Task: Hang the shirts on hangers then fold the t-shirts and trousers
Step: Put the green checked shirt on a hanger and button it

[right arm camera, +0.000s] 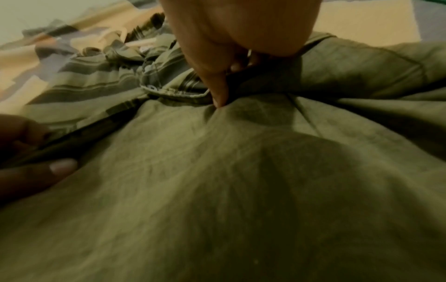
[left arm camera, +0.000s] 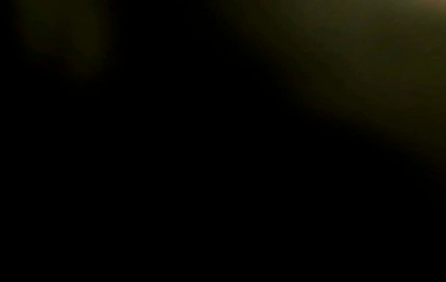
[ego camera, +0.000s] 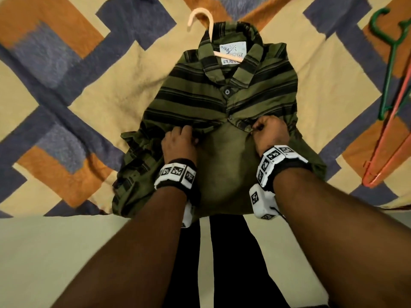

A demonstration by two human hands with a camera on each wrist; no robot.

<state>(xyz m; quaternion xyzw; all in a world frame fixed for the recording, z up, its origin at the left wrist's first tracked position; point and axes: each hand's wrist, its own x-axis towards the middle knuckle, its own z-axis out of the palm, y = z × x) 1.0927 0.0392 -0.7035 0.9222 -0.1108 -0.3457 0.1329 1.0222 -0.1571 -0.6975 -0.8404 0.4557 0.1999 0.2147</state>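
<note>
Forearms at the lower frame reach to a striped shirt (ego camera: 222, 101) at centre, laid on a patterned bedspread (ego camera: 73, 90) and partly buttoned.

The left hand (ego camera: 180, 143) and right hand (ego camera: 270, 132) each pinch one front edge, apparently to bring a button to its hole; the left wrist view is dark, so that grip is less certain. A pale hanger (ego camera: 201, 21) already sits in the collar; spare hangers (ego camera: 391, 90) lie at the right edge.
</note>
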